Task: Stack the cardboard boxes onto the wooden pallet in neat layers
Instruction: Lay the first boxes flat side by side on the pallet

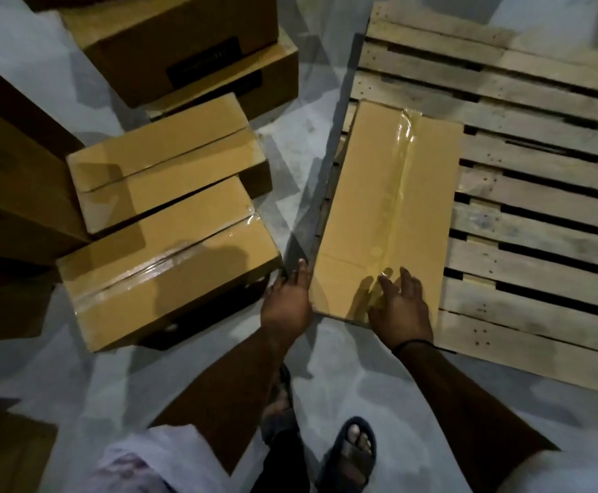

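Observation:
A long taped cardboard box (368,193) lies flat on the near left corner of the wooden pallet (539,222), its tape seam running lengthwise. My left hand (287,300) rests against the box's near left corner with straight fingers. My right hand (400,307) lies on the near end of its top, fingers spread and relaxed. Neither hand grips the box. The remaining slats of the pallet are bare.
Two taped boxes (162,257) (169,158) sit on the floor to the left, with taller stacks (184,40) behind and at the far left (13,193). My sandalled feet (351,453) stand on the grey floor just before the pallet's front edge.

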